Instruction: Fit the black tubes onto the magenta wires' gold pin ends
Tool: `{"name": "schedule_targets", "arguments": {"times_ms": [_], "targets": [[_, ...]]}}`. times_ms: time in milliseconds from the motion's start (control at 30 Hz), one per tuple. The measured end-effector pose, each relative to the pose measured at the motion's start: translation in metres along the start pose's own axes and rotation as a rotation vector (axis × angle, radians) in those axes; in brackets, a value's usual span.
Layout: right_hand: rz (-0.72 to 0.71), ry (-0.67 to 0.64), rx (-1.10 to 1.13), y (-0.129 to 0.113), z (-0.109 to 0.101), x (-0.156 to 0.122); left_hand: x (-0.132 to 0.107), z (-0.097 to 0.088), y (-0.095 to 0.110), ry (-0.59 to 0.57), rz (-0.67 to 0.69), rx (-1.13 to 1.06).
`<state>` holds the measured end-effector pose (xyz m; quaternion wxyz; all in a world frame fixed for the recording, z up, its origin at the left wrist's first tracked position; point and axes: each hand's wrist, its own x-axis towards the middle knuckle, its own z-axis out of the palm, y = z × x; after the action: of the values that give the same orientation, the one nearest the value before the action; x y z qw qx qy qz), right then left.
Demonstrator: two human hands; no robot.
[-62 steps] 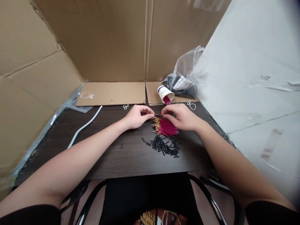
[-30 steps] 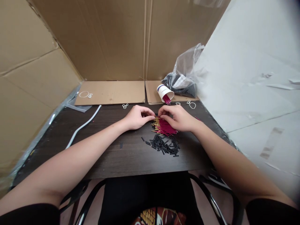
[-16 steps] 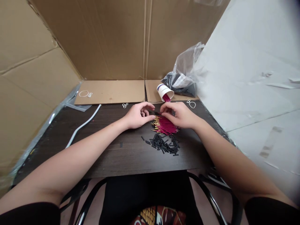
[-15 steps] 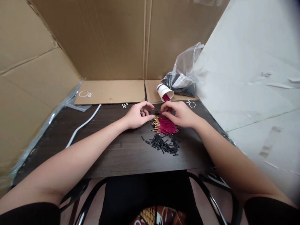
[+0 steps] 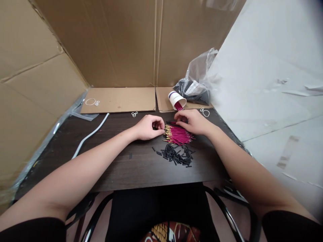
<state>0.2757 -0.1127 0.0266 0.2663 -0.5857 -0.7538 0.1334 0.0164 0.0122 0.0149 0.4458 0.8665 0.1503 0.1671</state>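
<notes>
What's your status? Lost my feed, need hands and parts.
Left hand curled shut beside the magenta wires. Right hand fingers on the pile's far edge. Black sleeves loose nearer the body. Tipped paper cup behind; nothing blocking.

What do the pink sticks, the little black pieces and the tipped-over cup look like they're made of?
Pink sticks: probably thin insulated wire, glossy magenta with gold metal tips. Little black pieces: matte black, likely short plastic or rubber tubing. Cup: seemingly paper, white with a dark band.
</notes>
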Motion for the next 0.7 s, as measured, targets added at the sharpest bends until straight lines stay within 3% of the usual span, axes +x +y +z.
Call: {"name": "schedule_targets", "arguments": {"times_ms": [233,367,500,700], "targets": [[-0.025,0.023,0.033,-0.004,-0.003,-0.002,-0.001,-0.002,-0.002,-0.097,0.025,-0.045],[-0.07,-0.103,0.068,-0.03,-0.005,-0.004,0.0,-0.004,-0.004,-0.107,0.036,-0.042],[-0.115,-0.213,0.064,-0.051,-0.002,-0.006,0.0,-0.012,-0.001,-0.244,0.075,0.007],[-0.092,-0.264,0.072,-0.049,0.001,-0.006,-0.002,-0.02,0.009,-0.442,0.112,0.074]]}}
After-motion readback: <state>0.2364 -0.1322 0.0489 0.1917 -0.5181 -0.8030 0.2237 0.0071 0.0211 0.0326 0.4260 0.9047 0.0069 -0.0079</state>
